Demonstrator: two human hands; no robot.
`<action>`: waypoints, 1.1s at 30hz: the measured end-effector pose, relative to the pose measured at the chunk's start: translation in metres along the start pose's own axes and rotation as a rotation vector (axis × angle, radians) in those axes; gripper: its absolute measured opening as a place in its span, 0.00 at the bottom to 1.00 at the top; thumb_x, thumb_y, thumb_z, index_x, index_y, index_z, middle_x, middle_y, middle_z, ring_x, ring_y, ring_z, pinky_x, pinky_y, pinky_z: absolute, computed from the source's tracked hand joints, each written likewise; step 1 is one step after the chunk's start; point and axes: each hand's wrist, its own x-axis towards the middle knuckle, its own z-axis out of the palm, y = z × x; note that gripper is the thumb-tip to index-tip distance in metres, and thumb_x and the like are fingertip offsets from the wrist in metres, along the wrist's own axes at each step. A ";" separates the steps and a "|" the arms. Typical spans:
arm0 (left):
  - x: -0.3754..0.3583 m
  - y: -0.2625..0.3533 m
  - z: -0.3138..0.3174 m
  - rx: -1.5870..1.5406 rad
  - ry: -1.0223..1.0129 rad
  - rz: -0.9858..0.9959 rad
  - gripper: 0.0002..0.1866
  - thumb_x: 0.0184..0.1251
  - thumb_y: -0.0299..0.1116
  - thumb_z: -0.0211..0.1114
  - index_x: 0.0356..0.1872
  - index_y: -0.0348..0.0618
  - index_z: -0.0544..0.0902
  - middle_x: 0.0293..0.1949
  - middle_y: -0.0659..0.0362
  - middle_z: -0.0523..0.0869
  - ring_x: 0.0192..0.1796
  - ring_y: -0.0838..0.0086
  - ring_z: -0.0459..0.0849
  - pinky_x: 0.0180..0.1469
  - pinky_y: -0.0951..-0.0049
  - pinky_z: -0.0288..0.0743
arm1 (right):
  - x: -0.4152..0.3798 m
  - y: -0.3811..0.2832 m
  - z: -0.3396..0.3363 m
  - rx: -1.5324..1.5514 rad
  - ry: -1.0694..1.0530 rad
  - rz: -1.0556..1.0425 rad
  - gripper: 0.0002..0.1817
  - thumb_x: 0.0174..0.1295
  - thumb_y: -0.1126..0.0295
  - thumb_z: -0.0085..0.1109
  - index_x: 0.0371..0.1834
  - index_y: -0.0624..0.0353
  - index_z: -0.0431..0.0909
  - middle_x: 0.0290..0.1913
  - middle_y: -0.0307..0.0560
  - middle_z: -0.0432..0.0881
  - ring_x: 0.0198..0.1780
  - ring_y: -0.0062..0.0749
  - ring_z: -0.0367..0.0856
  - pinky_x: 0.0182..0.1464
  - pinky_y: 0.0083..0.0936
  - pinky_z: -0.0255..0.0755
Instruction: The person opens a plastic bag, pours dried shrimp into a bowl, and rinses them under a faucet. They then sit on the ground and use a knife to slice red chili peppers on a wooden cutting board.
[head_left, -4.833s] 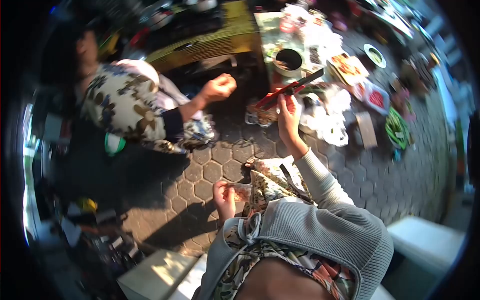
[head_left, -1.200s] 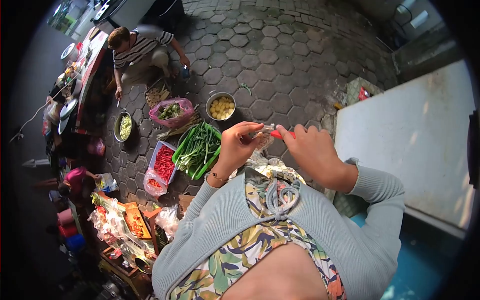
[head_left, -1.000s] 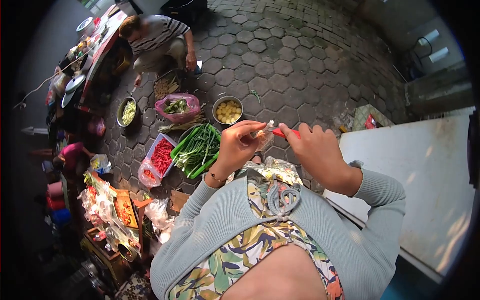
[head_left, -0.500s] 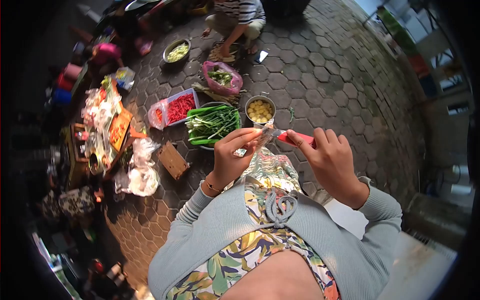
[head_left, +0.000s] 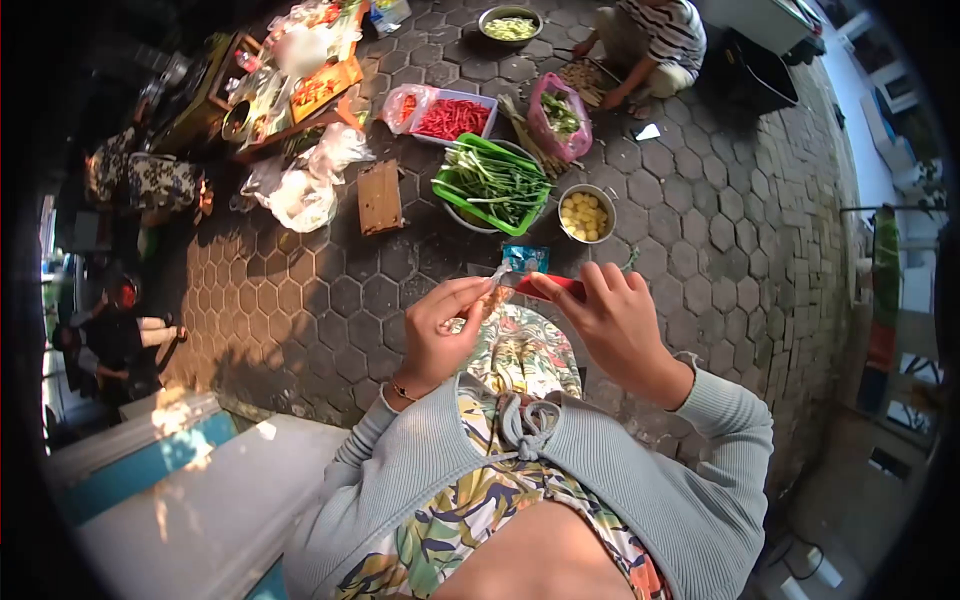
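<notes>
My left hand [head_left: 442, 330] is closed in a pinch on a small crinkled, see-through plastic packet [head_left: 499, 272], with something brownish showing below the fingertips. My right hand [head_left: 615, 325] is wrapped around the red handle of a knife [head_left: 555, 288]. Its short blade points left and meets the packet near my left fingertips. Just beyond the blade, a teal sachet [head_left: 525, 258] shows against the paving. Both hands are held up over my patterned clothing [head_left: 525, 350].
Ahead are a green basket [head_left: 440, 190] of spring onions, a metal pot [head_left: 613, 212] of pale yellow pieces, and red chillies [head_left: 452, 118]. A wooden board [head_left: 380, 198] lies left of the basket. A person [head_left: 670, 50] crouches at the upper right beside a pink bag [head_left: 543, 95].
My view has turned, so the baskets and pot appear shifted right and the board higher up. The teal sachet now shows beyond the knife. Both hands keep their holds.
</notes>
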 end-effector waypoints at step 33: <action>0.047 -0.238 -0.332 0.235 0.852 -0.226 0.19 0.52 0.14 0.64 0.48 0.37 0.82 0.44 0.53 0.84 0.33 0.77 0.81 0.30 0.81 0.77 | 0.386 -0.086 0.230 1.646 -0.337 0.762 0.11 0.68 0.67 0.50 0.46 0.63 0.74 0.28 0.35 0.75 0.26 0.13 0.71 0.27 0.15 0.64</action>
